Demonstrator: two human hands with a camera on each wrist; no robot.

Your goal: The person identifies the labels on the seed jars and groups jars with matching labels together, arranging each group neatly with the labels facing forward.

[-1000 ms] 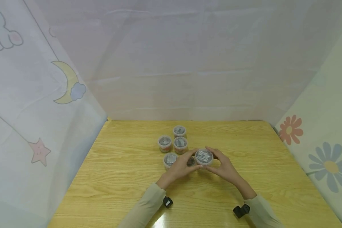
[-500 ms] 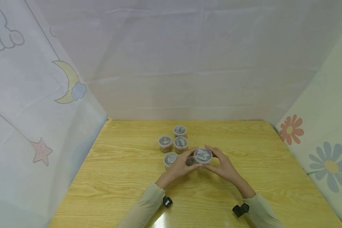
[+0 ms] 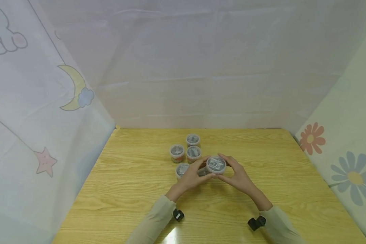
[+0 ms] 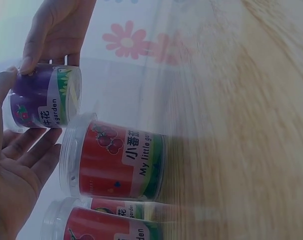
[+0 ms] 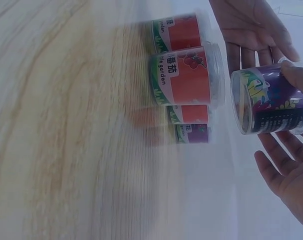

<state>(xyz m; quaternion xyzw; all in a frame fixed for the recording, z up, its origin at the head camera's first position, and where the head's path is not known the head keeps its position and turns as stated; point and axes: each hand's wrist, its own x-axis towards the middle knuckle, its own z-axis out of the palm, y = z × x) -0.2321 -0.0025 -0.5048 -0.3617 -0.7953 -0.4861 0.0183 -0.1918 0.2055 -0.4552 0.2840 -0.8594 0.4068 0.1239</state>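
Note:
A clear plastic jar with a purple label (image 3: 216, 165) is held upright between my two hands, raised off the table. My left hand (image 3: 189, 177) grips its left side and my right hand (image 3: 239, 177) its right side, thumbs in front. In the left wrist view the purple jar (image 4: 41, 97) hangs higher than a red-labelled jar (image 4: 114, 162) standing on the table. The right wrist view shows the purple jar's base (image 5: 241, 102) just above the level of the red-labelled jar's lid (image 5: 216, 75). A lower jar (image 3: 202, 171) is partly hidden behind my left hand.
Several similar lidded jars stand on the wooden table (image 3: 125, 186): one at the back (image 3: 192, 139), one in the middle (image 3: 194, 153), one to the left (image 3: 177, 153), one partly behind my left hand (image 3: 181, 170). A pale cloth wall (image 3: 186, 84) rises behind the table.
Both hands have shifted slightly left and upward in the head view, carrying the purple jar closer over the lower jar. The standing jars have not moved.

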